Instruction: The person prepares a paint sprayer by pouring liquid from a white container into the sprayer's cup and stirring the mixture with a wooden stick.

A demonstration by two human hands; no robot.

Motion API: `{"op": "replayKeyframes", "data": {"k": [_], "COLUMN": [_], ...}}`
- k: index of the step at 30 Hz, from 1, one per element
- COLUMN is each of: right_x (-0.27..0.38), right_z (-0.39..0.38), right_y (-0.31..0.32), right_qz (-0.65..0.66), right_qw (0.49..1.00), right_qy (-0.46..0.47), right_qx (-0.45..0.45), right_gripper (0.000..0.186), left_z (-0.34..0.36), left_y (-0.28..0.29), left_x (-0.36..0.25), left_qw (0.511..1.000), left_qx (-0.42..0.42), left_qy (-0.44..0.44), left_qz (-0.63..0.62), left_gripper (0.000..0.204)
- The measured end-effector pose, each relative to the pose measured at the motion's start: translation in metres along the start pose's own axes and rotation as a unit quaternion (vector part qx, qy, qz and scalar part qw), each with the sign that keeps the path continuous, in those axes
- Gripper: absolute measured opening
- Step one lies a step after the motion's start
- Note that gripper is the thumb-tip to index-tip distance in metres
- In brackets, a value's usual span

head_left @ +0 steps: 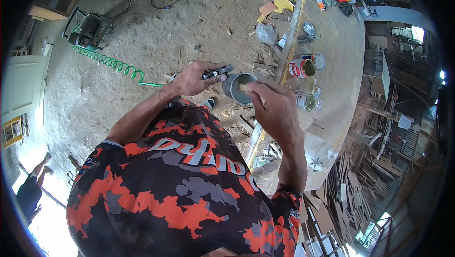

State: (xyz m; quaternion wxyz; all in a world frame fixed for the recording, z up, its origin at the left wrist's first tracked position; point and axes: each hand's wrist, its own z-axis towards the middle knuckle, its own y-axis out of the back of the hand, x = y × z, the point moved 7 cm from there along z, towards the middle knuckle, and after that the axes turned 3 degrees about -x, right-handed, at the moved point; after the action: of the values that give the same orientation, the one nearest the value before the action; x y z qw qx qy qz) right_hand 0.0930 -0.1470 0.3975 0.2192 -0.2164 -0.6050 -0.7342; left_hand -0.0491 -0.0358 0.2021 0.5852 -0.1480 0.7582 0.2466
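Observation:
My left hand (191, 78) is closed around what looks like a spray gun (223, 70), dark with metal fittings. Against its front is a round grey metal cup (229, 89), open at the top, with pale greyish contents. Over the cup's right side, my right hand (275, 106) pinches a short light-brown wooden stick (244, 87), whose lower end reaches into the cup. A green coiled air hose (109, 61) runs across the floor toward my left wrist; its joint with the gun is hidden.
On the workbench (332, 100) to my right stand a red-and-white can (302, 68) and another opened can (306, 101). Wood scraps (279, 8) lie at its far left edge. An air compressor (90, 30) sits at far left. Stacked boards (350, 195) lean beyond the bench; another person (29, 195) is at lower left.

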Motion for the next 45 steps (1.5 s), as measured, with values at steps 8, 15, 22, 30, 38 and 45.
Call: {"op": "replayKeyframes", "data": {"k": [8, 15, 22, 30, 38, 45], "right_x": [-0.002, -0.007, 0.000, 0.002, -0.009, -0.019], "right_z": [0.004, -0.002, 0.001, 0.006, 0.005, -0.002], "right_y": [0.014, 0.015, 0.007, 0.008, 0.020, 0.016], "right_qz": [-0.081, -0.058, 0.006, -0.008, -0.013, -0.002], "right_qw": [0.997, 0.996, 1.000, 1.000, 0.998, 0.997], "right_qy": [-0.016, -0.050, -0.003, -0.006, -0.054, -0.075], "right_qx": [-0.009, 0.046, 0.005, 0.003, -0.026, -0.003], "right_gripper": [0.011, 0.013, 0.011, 0.013, 0.015, 0.018], "left_z": [-0.001, -0.004, -0.003, -0.003, -0.006, -0.004], "left_y": [0.003, 0.005, 0.003, 0.003, 0.008, 0.006], "left_x": [-0.006, -0.012, -0.009, -0.002, -0.016, -0.001], "left_qw": [0.999, 1.000, 1.000, 1.000, 0.998, 0.999], "left_qx": [-0.014, -0.004, -0.008, 0.004, 0.017, -0.015], "left_qy": [-0.029, -0.012, -0.004, 0.016, 0.049, -0.019], "left_qz": [0.000, -0.001, 0.014, 0.018, 0.022, 0.034], "left_gripper": [0.056, 0.055, 0.058, 0.057, 0.056, 0.056]}}
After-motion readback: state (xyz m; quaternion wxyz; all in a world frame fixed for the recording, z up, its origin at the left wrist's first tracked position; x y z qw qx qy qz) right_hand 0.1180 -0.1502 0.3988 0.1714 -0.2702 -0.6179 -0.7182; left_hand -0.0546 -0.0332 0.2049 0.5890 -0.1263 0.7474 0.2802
